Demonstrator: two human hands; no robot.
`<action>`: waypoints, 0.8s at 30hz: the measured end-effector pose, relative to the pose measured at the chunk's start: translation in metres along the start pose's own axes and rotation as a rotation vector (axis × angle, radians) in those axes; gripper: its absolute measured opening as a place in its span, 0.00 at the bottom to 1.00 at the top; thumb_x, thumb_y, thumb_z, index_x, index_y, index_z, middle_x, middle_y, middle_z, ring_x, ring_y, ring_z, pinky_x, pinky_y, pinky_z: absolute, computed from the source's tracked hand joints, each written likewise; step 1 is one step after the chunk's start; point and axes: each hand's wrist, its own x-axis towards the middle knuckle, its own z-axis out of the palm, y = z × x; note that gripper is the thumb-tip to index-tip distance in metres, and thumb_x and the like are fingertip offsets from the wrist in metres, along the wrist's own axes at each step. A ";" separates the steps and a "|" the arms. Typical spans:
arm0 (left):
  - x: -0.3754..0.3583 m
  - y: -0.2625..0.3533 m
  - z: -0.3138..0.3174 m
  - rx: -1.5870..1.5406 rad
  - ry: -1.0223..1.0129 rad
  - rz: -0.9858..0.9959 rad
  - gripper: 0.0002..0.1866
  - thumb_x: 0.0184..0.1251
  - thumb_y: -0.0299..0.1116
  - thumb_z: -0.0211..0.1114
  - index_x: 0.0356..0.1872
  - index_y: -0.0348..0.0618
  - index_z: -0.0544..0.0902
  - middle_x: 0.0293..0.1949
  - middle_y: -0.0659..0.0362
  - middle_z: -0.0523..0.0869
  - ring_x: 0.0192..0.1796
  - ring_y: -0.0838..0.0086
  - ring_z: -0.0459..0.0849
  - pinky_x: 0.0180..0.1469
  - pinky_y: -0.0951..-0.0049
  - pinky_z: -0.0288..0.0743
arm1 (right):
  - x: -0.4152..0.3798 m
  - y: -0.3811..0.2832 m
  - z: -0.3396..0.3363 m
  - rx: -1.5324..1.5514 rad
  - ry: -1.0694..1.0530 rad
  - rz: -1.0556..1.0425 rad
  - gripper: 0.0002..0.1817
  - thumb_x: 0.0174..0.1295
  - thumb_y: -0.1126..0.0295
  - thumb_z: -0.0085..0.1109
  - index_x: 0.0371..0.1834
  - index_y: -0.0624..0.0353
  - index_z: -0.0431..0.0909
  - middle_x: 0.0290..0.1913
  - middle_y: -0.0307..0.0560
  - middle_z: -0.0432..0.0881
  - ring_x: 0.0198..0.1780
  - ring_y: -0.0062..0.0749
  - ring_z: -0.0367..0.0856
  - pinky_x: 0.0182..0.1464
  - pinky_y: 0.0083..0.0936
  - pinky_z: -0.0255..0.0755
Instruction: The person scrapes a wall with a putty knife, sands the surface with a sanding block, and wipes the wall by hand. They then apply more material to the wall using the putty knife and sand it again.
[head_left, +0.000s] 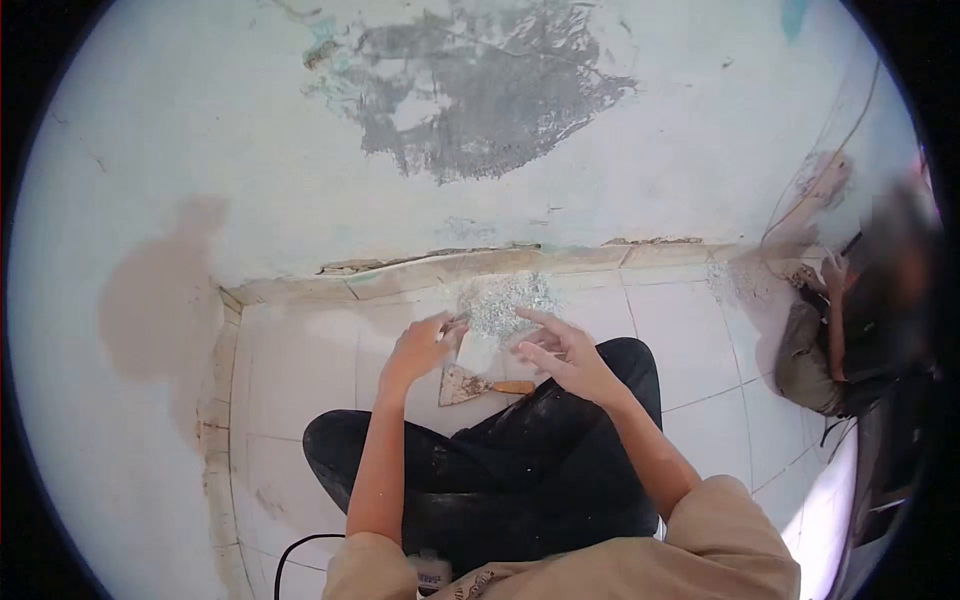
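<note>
My left hand (422, 348) hovers at the left edge of a heap of pale paint flakes (505, 303) on the floor. Its fingers are loosely bent and slightly apart, with no object plainly in them. On the heap's right side, my right hand (562, 356) has its fingers spread and holds nothing. Between and below the hands lies a scraper (465, 386) with a wide, stained blade and a wooden handle, just in front of my crossed legs (480, 470).
A wall (280, 150) with a grey bare patch (490, 90) rises ahead, its skirting (440, 268) cracked along the top. White tiles (690, 320) cover the floor. Another person (860, 320) sits at the right by the wall. A black cable (300, 545) curves at lower left.
</note>
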 end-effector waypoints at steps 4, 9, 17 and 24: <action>-0.007 -0.044 0.036 -0.182 -0.015 -0.071 0.17 0.63 0.43 0.53 0.40 0.37 0.76 0.35 0.47 0.82 0.40 0.59 0.81 0.44 0.67 0.72 | -0.009 -0.007 0.005 0.332 -0.007 -0.094 0.26 0.64 0.57 0.45 0.63 0.56 0.61 0.54 0.48 0.72 0.57 0.31 0.69 0.56 0.30 0.64; -0.017 -0.079 0.096 -0.185 0.067 -0.121 0.20 0.60 0.46 0.55 0.41 0.37 0.76 0.37 0.45 0.81 0.42 0.56 0.80 0.46 0.64 0.71 | 0.009 0.023 0.009 0.553 0.031 0.062 0.28 0.63 0.52 0.45 0.62 0.58 0.62 0.61 0.44 0.65 0.65 0.31 0.57 0.63 0.34 0.52; -0.018 -0.109 0.116 -0.056 -0.061 -0.243 0.20 0.56 0.41 0.58 0.46 0.37 0.74 0.42 0.44 0.80 0.46 0.53 0.78 0.47 0.61 0.70 | 0.013 0.056 0.034 0.840 0.042 0.116 0.27 0.64 0.53 0.43 0.64 0.53 0.59 0.64 0.45 0.62 0.65 0.34 0.57 0.64 0.34 0.53; -0.031 -0.004 0.057 -0.246 0.663 0.101 0.22 0.55 0.28 0.60 0.53 0.40 0.71 0.48 0.47 0.78 0.52 0.59 0.76 0.52 0.68 0.69 | 0.027 0.031 0.022 1.746 -0.059 -0.124 0.31 0.62 0.49 0.39 0.65 0.55 0.57 0.67 0.47 0.56 0.68 0.38 0.52 0.67 0.39 0.49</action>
